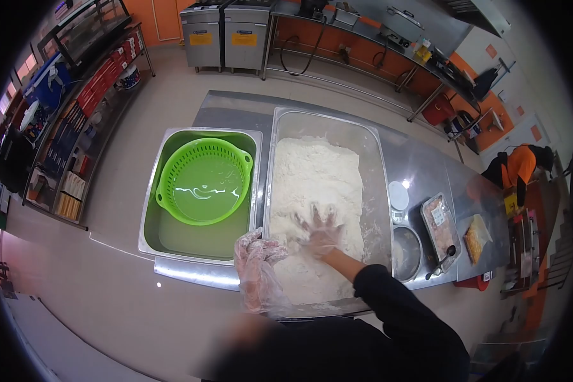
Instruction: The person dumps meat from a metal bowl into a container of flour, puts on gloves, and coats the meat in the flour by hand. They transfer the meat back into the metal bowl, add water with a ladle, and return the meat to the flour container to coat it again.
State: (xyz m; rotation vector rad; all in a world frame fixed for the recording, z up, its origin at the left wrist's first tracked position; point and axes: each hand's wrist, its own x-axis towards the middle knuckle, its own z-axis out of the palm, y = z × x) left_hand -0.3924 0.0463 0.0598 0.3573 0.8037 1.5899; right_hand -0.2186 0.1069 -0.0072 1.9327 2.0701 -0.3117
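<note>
Pale flour (318, 175) fills much of a deep metal pan (379, 191). My right hand (319, 234), in a clear plastic glove dusted white, lies on the flour with its fingers spread and nothing held. At the pan's near left rim is my left hand (256, 267), also in a loose clear glove coated with flour. Its fingers are curled and close together; I cannot tell whether they grip the rim. To the left, a green basket (249, 162) with slotted sides sits in a second metal pan (145, 216), with liquid showing in both.
Right of the flour stand a white kitchen scale (398, 196), a round metal bowl (417, 245), a wrapped tray of meat (437, 219) with a black spoon (450, 251), and a bag of yellowish food (474, 240). A person in orange (521, 167) is at the far right.
</note>
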